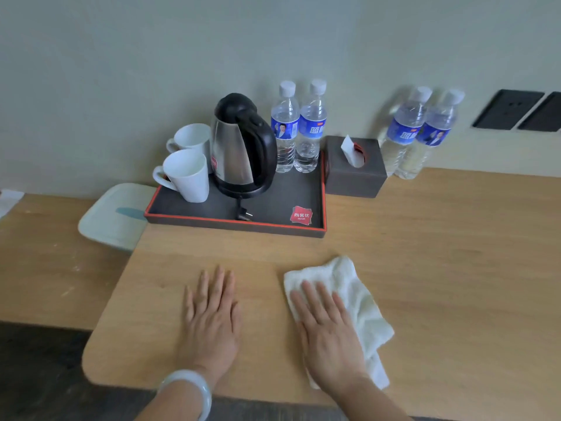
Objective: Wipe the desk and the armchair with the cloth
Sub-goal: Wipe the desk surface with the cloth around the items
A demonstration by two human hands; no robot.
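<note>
Nearest the camera, in front of the tray (236,224), two hands lie flat on the desk (455,268). The left hand (209,317), with a pale bracelet (194,387) on its wrist, rests bare on the wood with its fingers straight and close together, holding nothing. The right hand (328,329), in front of the tray's right corner, presses the white cloth (346,275) against the desk with straight, slightly spread fingers, and the cloth's loose edges stick out to the right. The step in hand looks like wiping the open stretch of desk in front of the tray. To do it well, the palm should stay flat and the strokes should overlap across the wood. The bunched cloth would cover more if it were spread out, and the left hand should brace the body without resting on wiped wood. The ground under the tray will need the tray lifted or slid aside, carefully, since its load is tall. By count there is one cloth and one tray, and on the tray one kettle (239,147), two white cups (188,174) and two water bottles (285,129). Touching the tray's right side is one tissue box (353,171), with two more bottles to the right of the box, four bottles in all. One pale flat lid (115,217) sits at the tray's left edge, and two dark wall plates (510,109) are far right of it. The armchair is not in view.
</note>
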